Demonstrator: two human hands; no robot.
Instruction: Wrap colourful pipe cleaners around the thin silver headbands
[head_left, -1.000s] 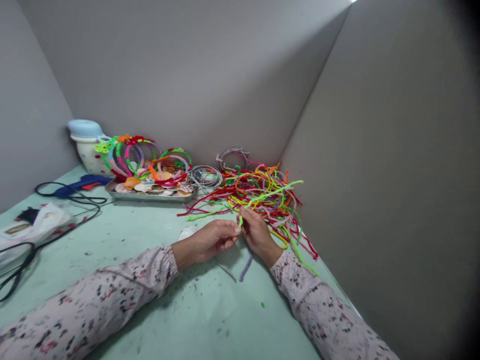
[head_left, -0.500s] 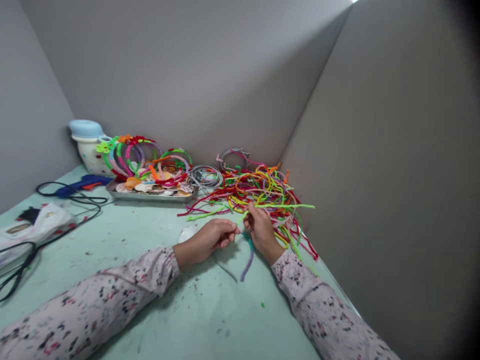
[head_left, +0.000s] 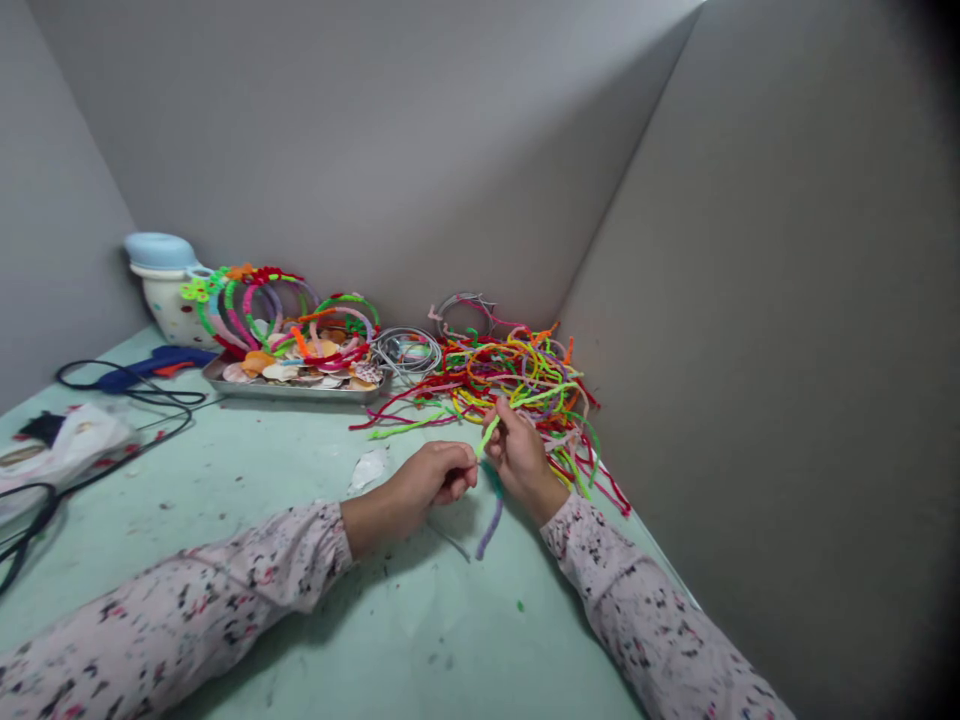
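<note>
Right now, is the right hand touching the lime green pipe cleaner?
Touching. The head view shows the right hand with its fingers pinched around the lime green pipe cleaner, and no gap shows between them.

Both hands meet low on the green table [head_left: 225, 480]: left hand [head_left: 427, 480] and right hand [head_left: 517, 455] pinch a lime pipe cleaner [head_left: 487, 435] beside the tangled pile [head_left: 517, 375].

A tray [head_left: 289, 392] sits on the table [head_left: 300, 620] by the back wall, with headbands [head_left: 255, 310] in it. A pot [head_left: 161, 290] stands behind the tray's left end, and a glue gun [head_left: 150, 362] lies to its left. A wire coil [head_left: 409, 350] lies between the tray and the heap of pipe cleaners [head_left: 525, 375] in the right corner. Just before the heap, the left hand [head_left: 427, 480] and right hand [head_left: 517, 458] meet on one pipe cleaner [head_left: 487, 435].
</note>
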